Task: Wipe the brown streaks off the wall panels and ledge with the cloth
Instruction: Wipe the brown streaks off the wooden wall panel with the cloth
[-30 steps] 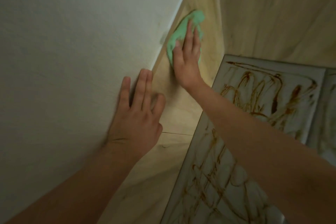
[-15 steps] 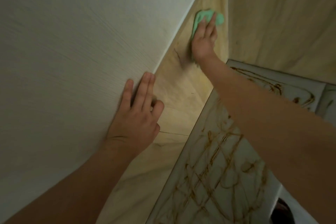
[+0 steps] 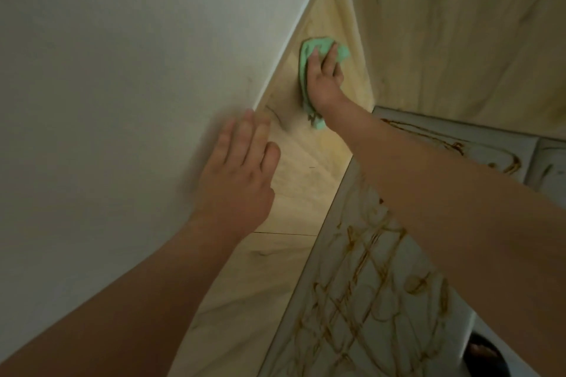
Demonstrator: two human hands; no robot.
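My right hand (image 3: 323,79) presses a green cloth (image 3: 306,55) flat against the light wood panel (image 3: 294,180), fingers stretched over it. The cloth sticks out above the fingertips and below the wrist. A dark streak (image 3: 277,117) marks the wood just left of the wrist. My left hand (image 3: 235,180) lies flat with straight fingers on the white wall (image 3: 122,101), at its edge with the wood panel. Below my right forearm, a pale tiled panel (image 3: 361,309) carries many brown streaks in a criss-cross pattern.
A second wood panel (image 3: 459,24) fills the upper right. Another streaked tile (image 3: 548,162) shows at the right edge. A dark rounded object (image 3: 484,355) sits in the bottom right corner.
My right hand has drawn the cloth back down the wood panel, towards me. The view has shifted a little; my left hand stays flat on the white wall.
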